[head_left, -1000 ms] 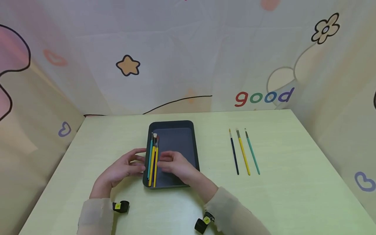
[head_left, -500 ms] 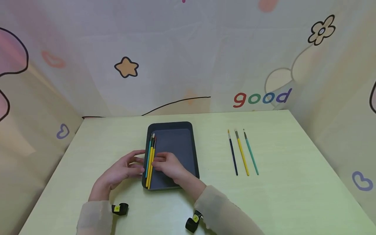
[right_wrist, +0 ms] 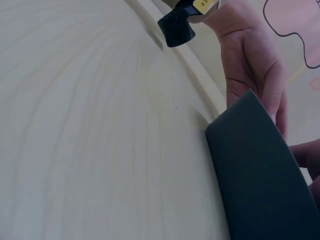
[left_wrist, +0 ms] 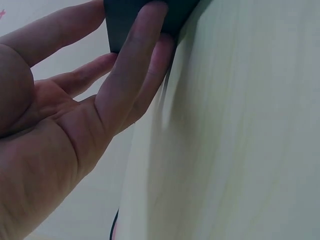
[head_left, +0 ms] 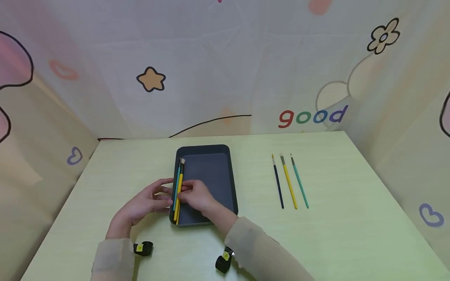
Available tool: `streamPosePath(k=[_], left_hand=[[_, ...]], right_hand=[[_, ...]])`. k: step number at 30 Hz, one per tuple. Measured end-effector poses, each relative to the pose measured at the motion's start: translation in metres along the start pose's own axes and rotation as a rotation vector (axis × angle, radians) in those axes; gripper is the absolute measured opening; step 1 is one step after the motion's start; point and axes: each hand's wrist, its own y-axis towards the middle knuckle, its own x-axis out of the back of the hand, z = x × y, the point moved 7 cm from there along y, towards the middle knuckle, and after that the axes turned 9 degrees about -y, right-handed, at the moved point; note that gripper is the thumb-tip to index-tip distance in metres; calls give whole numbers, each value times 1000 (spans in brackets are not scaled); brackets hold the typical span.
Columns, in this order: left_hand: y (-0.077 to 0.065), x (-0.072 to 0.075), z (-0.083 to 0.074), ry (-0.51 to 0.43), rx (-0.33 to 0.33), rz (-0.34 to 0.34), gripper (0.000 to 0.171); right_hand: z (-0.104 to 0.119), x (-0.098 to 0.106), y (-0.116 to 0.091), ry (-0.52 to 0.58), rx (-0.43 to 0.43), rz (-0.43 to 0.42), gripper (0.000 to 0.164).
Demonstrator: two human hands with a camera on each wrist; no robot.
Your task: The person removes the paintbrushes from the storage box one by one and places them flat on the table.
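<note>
A dark grey tray lies on the table. Along its left wall sit several paintbrushes, among them a teal one and a yellow one. My right hand reaches into the tray, its fingertips against the right side of these brushes. In the right wrist view the tray wall hides the fingertips of the right hand. My left hand stays outside the tray, fingers extended to its left wall. Up close in the left wrist view, the left hand's fingertips touch that wall.
Right of the tray, three paintbrushes lie apart and roughly parallel: navy, yellow and teal. A printed cloth stands behind the pale table. Each wrist carries a small black camera.
My right hand has moved left inside the tray, and the brushes there now lie closer together against the left wall. The left hand keeps its place at the tray's side.
</note>
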Motion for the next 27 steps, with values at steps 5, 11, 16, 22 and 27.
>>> streamPosePath(k=[5, 11, 16, 22, 27], left_hand=[[1, -2, -1, 5, -7, 12, 71], [1, 0, 1, 16, -3, -8, 70], [0, 1, 3, 8, -7, -5, 71], [0, 2, 4, 0, 2, -9, 72], [1, 3, 5, 17, 4, -21, 71]], right_hand=[[0, 1, 5, -5, -29, -44, 38], [2, 1, 6, -24, -36, -76, 39], [2, -2, 6, 48, -49, -56, 39], [-1, -2, 7, 109, -54, -32, 40], [-1, 1, 6, 134, -52, 3, 41]])
